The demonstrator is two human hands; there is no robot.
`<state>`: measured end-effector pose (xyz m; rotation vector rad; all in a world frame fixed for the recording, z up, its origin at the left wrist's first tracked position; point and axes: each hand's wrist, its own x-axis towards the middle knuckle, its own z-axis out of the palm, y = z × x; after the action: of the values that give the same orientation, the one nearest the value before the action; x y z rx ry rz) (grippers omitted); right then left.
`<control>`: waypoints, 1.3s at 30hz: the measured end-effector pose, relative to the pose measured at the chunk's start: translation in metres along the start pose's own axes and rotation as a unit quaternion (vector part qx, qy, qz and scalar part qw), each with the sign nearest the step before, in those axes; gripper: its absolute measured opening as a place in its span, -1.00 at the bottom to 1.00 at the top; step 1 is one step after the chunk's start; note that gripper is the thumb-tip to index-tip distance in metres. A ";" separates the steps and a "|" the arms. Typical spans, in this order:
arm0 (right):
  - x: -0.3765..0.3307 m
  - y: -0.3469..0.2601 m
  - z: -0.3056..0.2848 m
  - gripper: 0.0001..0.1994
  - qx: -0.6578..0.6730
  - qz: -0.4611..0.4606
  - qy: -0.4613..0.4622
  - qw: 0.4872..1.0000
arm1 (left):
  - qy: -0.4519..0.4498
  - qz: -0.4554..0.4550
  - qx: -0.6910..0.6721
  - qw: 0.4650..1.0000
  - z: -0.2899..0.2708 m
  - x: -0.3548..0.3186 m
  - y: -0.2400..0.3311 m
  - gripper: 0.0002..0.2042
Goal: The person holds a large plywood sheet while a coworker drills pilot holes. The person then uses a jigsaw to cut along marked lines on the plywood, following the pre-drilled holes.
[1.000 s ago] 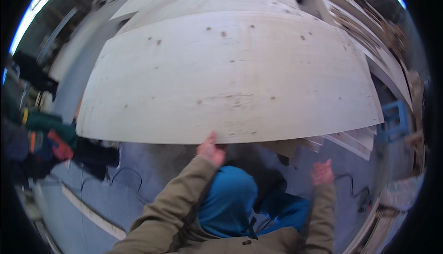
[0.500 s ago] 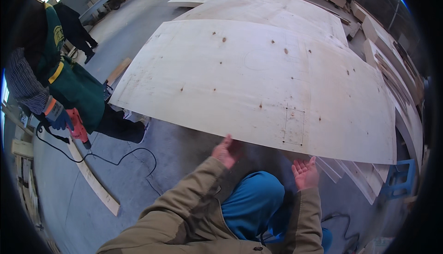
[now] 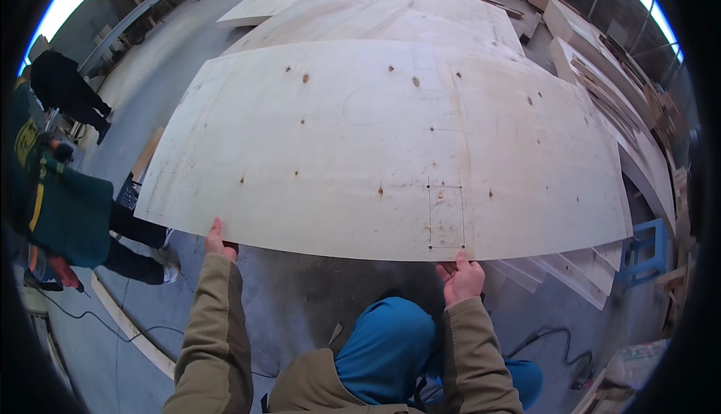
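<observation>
A large pale plywood sheet [image 3: 338, 143] fills the middle of the view, dotted with dark knots. Pencil marks show on it: a rectangle with dark dots at its corners near the front edge, and a faint round outline farther back. Toward the left end of the near edge, my left hand [image 3: 219, 243] grips the sheet, thumb on top and fingers hidden beneath. My right hand [image 3: 461, 279] holds the same edge just below the pencilled rectangle, thumb up and fingers curled under. Both arms reach forward in brown sleeves, either side of my bent blue-clad knee.
More plywood [image 3: 390, 12] lies behind the sheet. At left stands a co-worker in a green apron [image 3: 75, 203], near a red power tool [image 3: 64, 271] with a black cord. A blue stool [image 3: 646, 251] and timber stacks [image 3: 601, 61] are at right. A curved strip [image 3: 131, 327] lies on the floor.
My left hand has moved left along the near edge and closed on the sheet. The right hand, open before, now grips the edge. The co-worker's red tool appears lower and farther left.
</observation>
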<state>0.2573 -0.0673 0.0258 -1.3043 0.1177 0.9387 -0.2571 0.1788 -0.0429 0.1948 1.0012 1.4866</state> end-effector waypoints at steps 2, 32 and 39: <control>0.004 -0.007 -0.004 -0.83 -0.006 -0.009 0.016 1.000 | 0.009 0.004 0.009 1.000 -0.010 -0.015 -0.009 -0.61; -0.161 -0.130 -0.165 -0.76 -0.058 -0.064 -0.075 0.993 | 0.073 0.109 0.774 0.619 -0.276 -0.058 0.202 -0.36; -0.180 -0.099 -0.220 -0.81 0.000 -0.066 0.038 0.997 | 0.052 0.027 0.504 0.862 -0.231 -0.125 0.134 -0.48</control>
<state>0.2977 -0.3449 0.1344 -1.3325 0.0897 0.7773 -0.4781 -0.0163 -0.0400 0.8985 1.8063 0.8856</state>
